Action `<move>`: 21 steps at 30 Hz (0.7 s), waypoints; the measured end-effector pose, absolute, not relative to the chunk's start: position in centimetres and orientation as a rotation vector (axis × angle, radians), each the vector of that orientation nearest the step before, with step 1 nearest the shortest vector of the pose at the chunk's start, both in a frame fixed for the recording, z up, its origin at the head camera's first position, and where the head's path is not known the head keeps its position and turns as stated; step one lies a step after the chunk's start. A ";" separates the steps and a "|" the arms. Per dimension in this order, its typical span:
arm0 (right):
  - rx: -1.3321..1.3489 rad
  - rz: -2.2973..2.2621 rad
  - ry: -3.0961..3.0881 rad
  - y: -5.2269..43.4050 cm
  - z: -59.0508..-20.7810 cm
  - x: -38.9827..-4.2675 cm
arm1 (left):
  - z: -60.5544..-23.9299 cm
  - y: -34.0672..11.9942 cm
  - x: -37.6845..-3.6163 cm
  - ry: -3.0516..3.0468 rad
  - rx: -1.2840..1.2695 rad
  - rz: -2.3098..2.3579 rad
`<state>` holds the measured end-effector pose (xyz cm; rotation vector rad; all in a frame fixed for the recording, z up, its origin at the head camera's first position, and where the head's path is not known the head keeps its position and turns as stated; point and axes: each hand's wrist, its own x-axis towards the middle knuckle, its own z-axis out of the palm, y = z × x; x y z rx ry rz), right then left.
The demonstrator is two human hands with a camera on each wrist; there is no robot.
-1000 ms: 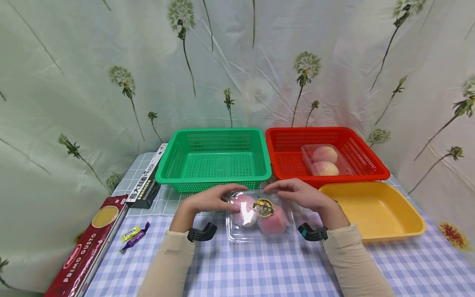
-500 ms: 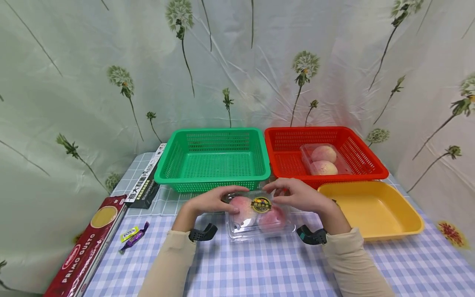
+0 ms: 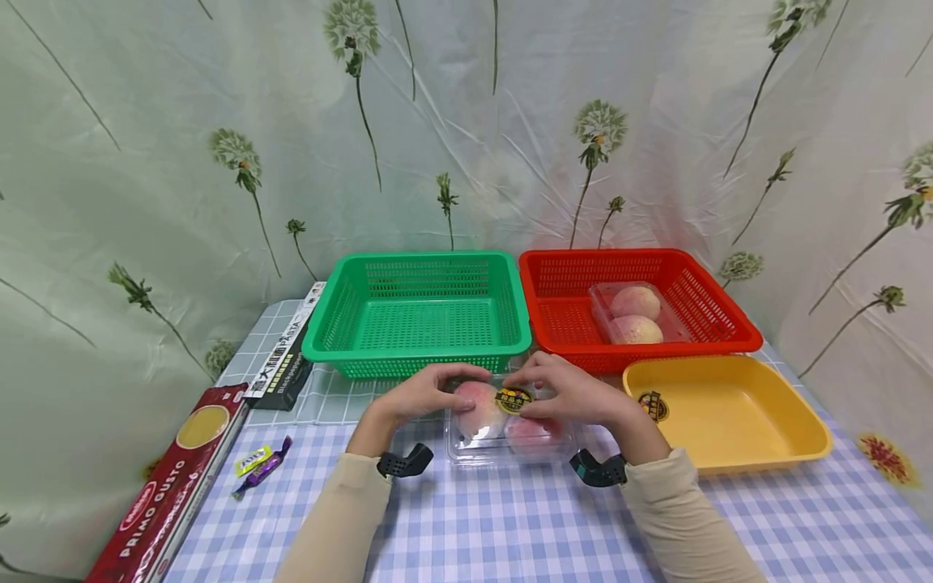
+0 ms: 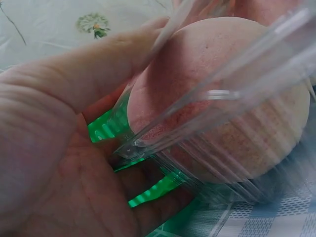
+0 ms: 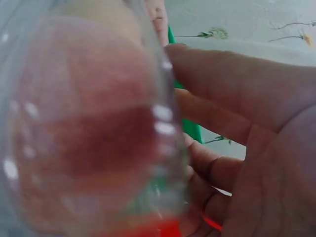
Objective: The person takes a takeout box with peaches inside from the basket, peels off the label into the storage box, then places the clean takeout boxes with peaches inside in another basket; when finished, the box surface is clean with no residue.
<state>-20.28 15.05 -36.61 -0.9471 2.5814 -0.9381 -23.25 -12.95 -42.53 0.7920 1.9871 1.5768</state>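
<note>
We grip peach box point(image 3: 503, 425) both ends, left hand point(image 3: 419, 394) and right hand point(image 3: 576, 393), just before green basket point(image 3: 419, 312). Risk: thin plastic flexing, lid popping, peaches spilling.

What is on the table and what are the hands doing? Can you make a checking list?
Surface: table under a blue and white checked cloth.
Job's things: clear box of peaches with a round sticker on its lid, in front of the green basket.
Clutter: red basket holding a second peach box; yellow tray; red pasta box; black box; wrapped candy.
Grippers: left hand and right hand grip the clear box at its ends.
Cables: nothing seen.
Surroundings: flower-print curtain behind.
</note>
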 end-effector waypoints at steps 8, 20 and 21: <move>-0.972 -0.949 2.587 14.8 -37.0 -20.3 | -42.6 -12.9 -23.2 1.979 0.796 1.569; -1.043 -0.872 2.612 14.4 -36.8 -20.3 | -42.6 -12.8 -23.3 1.993 0.809 1.567; -1.040 -0.868 2.613 14.4 -36.8 -20.3 | -42.6 -12.8 -23.3 1.997 0.810 1.564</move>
